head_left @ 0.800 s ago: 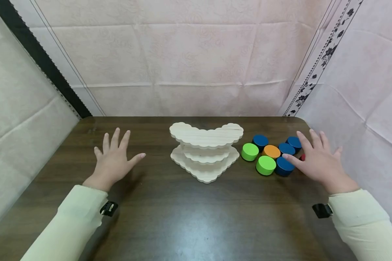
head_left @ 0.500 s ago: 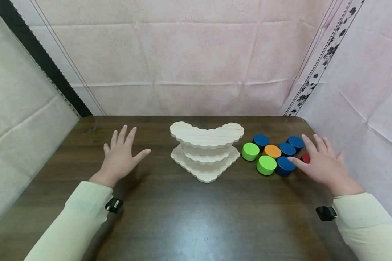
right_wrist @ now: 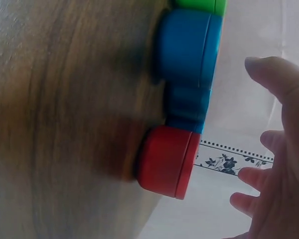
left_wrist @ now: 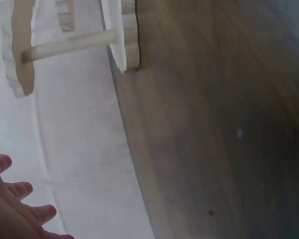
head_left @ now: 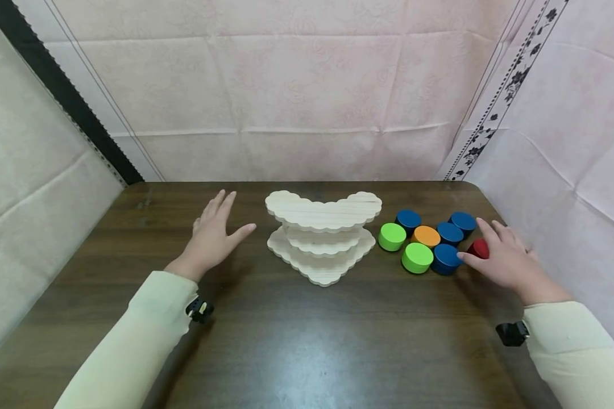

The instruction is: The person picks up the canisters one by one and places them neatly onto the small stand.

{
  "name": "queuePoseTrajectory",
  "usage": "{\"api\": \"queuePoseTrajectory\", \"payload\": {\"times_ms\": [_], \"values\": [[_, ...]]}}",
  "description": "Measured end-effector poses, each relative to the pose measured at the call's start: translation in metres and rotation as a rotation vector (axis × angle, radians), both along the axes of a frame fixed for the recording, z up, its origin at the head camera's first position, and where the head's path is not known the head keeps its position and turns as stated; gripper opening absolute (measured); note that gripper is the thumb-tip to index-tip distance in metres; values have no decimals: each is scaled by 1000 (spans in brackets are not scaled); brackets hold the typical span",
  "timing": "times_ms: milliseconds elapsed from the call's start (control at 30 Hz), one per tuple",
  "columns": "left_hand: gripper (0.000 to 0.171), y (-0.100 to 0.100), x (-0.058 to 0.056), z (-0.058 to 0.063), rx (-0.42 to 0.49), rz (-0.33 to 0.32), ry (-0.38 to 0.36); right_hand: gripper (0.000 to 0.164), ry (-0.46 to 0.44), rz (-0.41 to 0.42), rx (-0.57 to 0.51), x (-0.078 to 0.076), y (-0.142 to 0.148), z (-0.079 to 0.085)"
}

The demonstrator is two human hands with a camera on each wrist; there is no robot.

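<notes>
My left hand (head_left: pixel 212 238) hovers over the table with fingers spread, holding nothing. It is nearest to a pale wooden tiered stand (head_left: pixel 323 215) with scalloped edges. In the left wrist view, a wooden rod (left_wrist: pixel 72 45) joins two of the stand's tiers. My right hand (head_left: pixel 506 258) hangs above a small round red lidded tin (head_left: pixel 479 248), its fingers apart and bent a little. The right wrist view shows a gap between that hand and the red tin (right_wrist: pixel 165 162). Close to the right thumb stands a blue tin (head_left: pixel 446 258).
More tins crowd left of the right hand: an orange one (head_left: pixel 426 236), two green ones, the nearer (head_left: pixel 417 258) and the farther (head_left: pixel 391 236), and several blue ones. The brown table (head_left: pixel 297 341) meets cloth-covered walls (head_left: pixel 307 102) at the back and sides.
My left hand has moved rightward toward the stand. My right hand has shifted slightly right and lower, and the red tin has come into fuller view. The stand and tins have stayed put.
</notes>
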State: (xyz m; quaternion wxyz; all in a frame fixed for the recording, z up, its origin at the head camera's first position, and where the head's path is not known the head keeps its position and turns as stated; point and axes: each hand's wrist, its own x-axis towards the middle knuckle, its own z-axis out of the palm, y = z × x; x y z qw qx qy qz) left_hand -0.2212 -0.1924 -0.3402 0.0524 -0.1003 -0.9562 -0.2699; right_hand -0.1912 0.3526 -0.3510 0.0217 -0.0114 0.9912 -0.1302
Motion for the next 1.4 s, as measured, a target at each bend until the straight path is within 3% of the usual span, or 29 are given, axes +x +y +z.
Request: {"api": "queuePoseTrajectory", "payload": {"times_ms": [267,467,700,967,1400], "values": [[87,12,-8,3,74,-30,-2,98,-67,-25,-31,-5,5,-4],[87,17,-13,5,63,-47,-8,92,-71,-24,-28,-8,12,-8],[83,26,-21,8,86,-114,-29,89,-61,-14,-42,-11,21,-14],[79,31,-24,9,106,-160,-54,90,-112,-14,-90,-13,27,-19],[73,36,-31,10,82,-217,-40,78,-161,-9,-116,-16,31,-21]]}}
